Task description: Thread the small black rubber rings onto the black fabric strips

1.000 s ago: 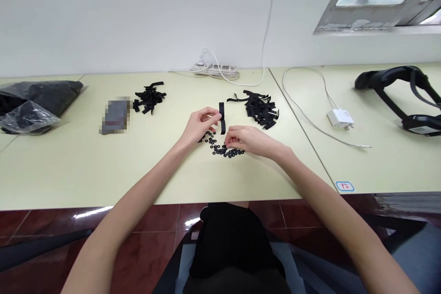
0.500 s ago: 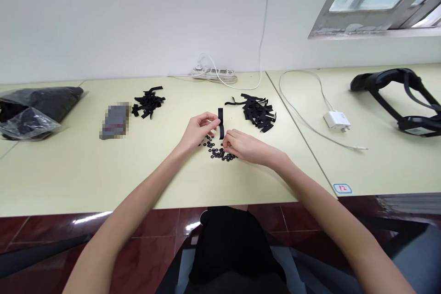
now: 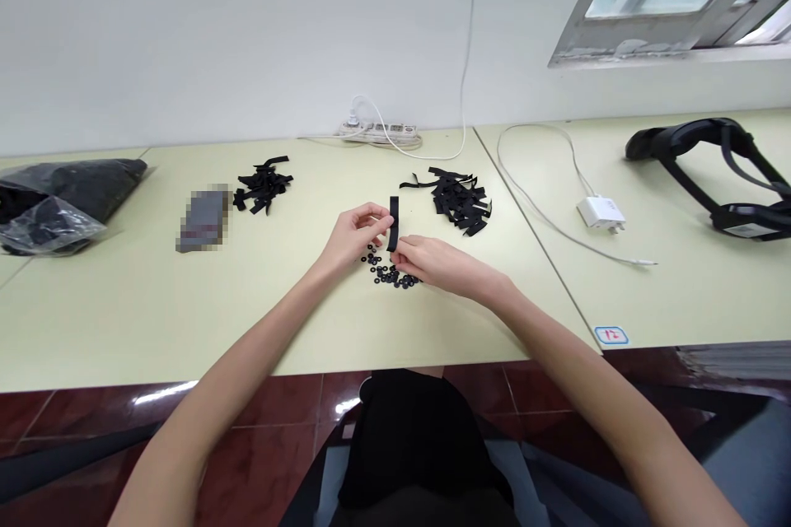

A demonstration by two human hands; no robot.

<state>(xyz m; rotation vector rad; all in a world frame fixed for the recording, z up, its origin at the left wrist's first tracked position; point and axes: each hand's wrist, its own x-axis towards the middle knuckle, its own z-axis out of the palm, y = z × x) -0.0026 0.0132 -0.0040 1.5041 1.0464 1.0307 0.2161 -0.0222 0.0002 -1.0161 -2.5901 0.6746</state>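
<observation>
My left hand [image 3: 358,235] pinches a short black fabric strip [image 3: 394,218] between thumb and fingers near its middle, with the strip standing roughly upright in view. At the strip's lower end is my right hand [image 3: 426,257], its fingers closed; whatever is in them is hidden. Below both hands lies a scatter of small black ring washers [image 3: 399,277] on the pale table. A pile of black strips [image 3: 461,199] sits behind and to the right. Another heap of black strips [image 3: 264,184] lies at the back left.
A blurred-out grey object [image 3: 203,220] and a clear plastic bag with black contents [image 3: 67,202] lie to the left. Against the wall rests a power strip [image 3: 383,132]. On the right are a white charger [image 3: 599,214] with cable and a black headset [image 3: 729,173].
My right hand has moved slightly left from the washers to the strip's lower end. The strip's bottom has swung a little left. The left hand keeps its pinch.
</observation>
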